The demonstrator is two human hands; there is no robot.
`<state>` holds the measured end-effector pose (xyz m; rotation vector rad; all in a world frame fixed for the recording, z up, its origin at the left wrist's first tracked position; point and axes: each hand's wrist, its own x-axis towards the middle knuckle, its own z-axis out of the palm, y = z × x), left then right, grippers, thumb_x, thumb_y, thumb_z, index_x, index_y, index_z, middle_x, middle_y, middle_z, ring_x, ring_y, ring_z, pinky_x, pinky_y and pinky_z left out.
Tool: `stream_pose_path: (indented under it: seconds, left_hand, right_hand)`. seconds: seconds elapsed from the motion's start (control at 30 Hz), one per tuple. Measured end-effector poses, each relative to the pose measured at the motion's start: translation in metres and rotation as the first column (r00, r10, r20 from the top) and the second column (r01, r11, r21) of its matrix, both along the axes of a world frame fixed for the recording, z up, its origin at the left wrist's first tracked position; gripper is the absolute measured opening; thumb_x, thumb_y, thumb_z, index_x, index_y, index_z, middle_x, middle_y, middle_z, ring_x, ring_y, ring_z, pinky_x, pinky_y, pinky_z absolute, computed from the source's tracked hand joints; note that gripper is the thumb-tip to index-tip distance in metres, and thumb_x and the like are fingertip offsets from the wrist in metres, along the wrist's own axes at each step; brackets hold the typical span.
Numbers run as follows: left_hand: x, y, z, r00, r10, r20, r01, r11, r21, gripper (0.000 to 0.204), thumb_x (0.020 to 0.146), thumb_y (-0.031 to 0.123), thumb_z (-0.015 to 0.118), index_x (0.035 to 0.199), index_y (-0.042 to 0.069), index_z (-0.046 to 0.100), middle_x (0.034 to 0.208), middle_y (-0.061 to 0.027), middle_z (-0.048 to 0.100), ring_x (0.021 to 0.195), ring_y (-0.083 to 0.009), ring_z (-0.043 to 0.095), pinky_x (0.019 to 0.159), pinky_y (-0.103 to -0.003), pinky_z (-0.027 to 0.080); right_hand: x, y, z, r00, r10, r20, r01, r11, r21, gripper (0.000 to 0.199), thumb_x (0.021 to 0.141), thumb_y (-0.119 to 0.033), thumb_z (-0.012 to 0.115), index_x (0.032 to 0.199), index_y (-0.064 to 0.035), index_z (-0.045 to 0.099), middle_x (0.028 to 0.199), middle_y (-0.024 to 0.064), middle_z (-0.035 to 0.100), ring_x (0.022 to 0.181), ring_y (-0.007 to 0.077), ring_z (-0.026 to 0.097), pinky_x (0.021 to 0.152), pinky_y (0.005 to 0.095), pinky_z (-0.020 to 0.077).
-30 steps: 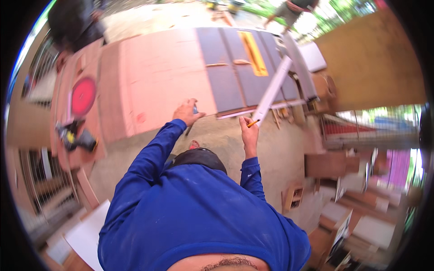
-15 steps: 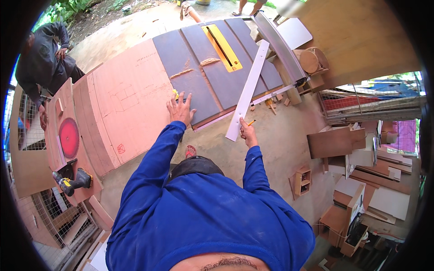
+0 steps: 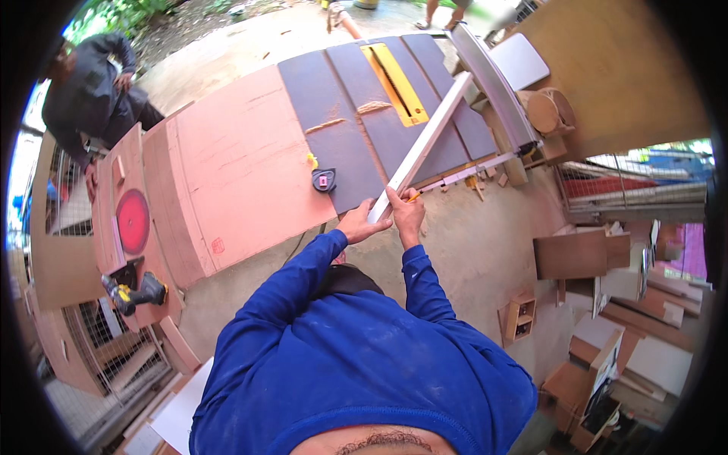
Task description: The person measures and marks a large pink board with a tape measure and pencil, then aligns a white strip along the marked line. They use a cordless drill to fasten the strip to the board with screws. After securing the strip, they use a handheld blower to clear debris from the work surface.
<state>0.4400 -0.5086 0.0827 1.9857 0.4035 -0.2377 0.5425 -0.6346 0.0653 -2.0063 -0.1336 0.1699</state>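
Note:
A long white strip of board [image 3: 434, 135] lies slantwise over the dark table saw top [image 3: 345, 155], tilted so that a narrow side shows. My left hand [image 3: 359, 224] is closed round its near end, the thumb against the strip. Just up the strip, my right hand [image 3: 408, 217] grips it from the right side. A yellow pencil [image 3: 415, 196] sticks out from the right hand's fingers. To the left of the strip, a dark tape measure [image 3: 324, 180] rests near the saw table's front edge, with a yellow part beside it.
The saw's yellow throat plate [image 3: 396, 87] has a slot; sawdust [image 3: 373, 108] lies beside it. A metal fence [image 3: 497, 91] stands right. Left are a pink board [image 3: 235, 159], a red saw blade [image 3: 133, 221], a cordless drill [image 3: 136, 292] and a person [image 3: 91, 91] in dark clothes.
My left hand has left the saw table near the tape measure and taken hold of the strip's near end. The strip has turned from its wide face toward its narrow side.

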Motion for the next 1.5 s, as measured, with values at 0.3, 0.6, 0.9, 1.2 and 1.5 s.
stream_pose_path:
  seconds: [0.3,0.6,0.9,1.2,1.5]
  left_hand:
    - [-0.071,0.022,0.025,0.992,0.105,-0.069,-0.124,0.734,-0.668,0.058,0.096,0.047,0.066,0.133,0.007,0.048,0.080,0.0028,0.045,0.063,-0.0068,0.039,0.055,-0.025,0.034]
    - [-0.232,0.078,0.055,0.944,0.328,0.038,-0.180,0.608,-0.773,0.047,0.099,0.042,0.064,0.124,0.006,0.049,0.081,0.0029,0.042,0.066,-0.0060,0.037,0.057,-0.024,0.031]
    - [-0.438,0.117,0.102,0.792,0.518,0.324,-0.605,0.737,0.301,0.080,0.086,0.034,0.076,0.145,-0.003,0.035,0.107,-0.0197,0.053,0.105,-0.0378,0.059,0.089,-0.049,0.050]
    - [-0.558,0.134,0.136,0.832,0.451,0.322,-0.545,0.773,0.325,0.077,0.086,0.020,0.075,0.151,0.003,0.038,0.116,-0.0168,0.052,0.107,-0.0341,0.058,0.086,-0.042,0.054]
    - [-0.589,0.158,0.128,0.791,0.497,0.357,-0.590,0.775,0.227,0.059,0.086,0.017,0.076,0.139,0.006,0.053,0.114,-0.0162,0.057,0.101,-0.0367,0.063,0.087,-0.046,0.052]
  right_hand:
    - [-0.055,0.036,0.041,0.994,0.040,0.102,-0.038,0.999,-0.024,0.046,0.082,-0.034,0.085,0.065,-0.0043,0.055,0.058,-0.0010,0.054,0.056,0.0081,0.046,0.053,0.0294,0.0401]
    - [-0.173,0.106,0.085,0.930,0.360,-0.074,-0.338,0.917,0.214,0.046,0.093,-0.037,0.075,0.069,-0.0026,0.056,0.061,-0.0045,0.047,0.061,0.0048,0.039,0.053,0.0264,0.0316]
    - [-0.309,0.232,0.076,0.760,0.568,-0.316,-0.496,0.821,0.283,0.034,0.097,-0.036,0.070,0.079,-0.0086,0.060,0.064,-0.0079,0.045,0.056,0.0026,0.037,0.051,0.0231,0.0281]
    - [-0.429,0.276,-0.008,0.244,0.718,-0.652,0.010,0.670,0.742,0.029,0.102,-0.041,0.061,0.104,-0.0130,0.067,0.064,-0.0119,0.047,0.052,0.0013,0.035,0.050,0.0228,0.0311]
    - [-0.457,0.297,-0.015,0.135,0.775,-0.618,0.048,0.618,0.785,0.029,0.104,-0.041,0.057,0.109,-0.0134,0.065,0.064,-0.0108,0.035,0.052,0.0026,0.030,0.053,0.0226,0.0306]
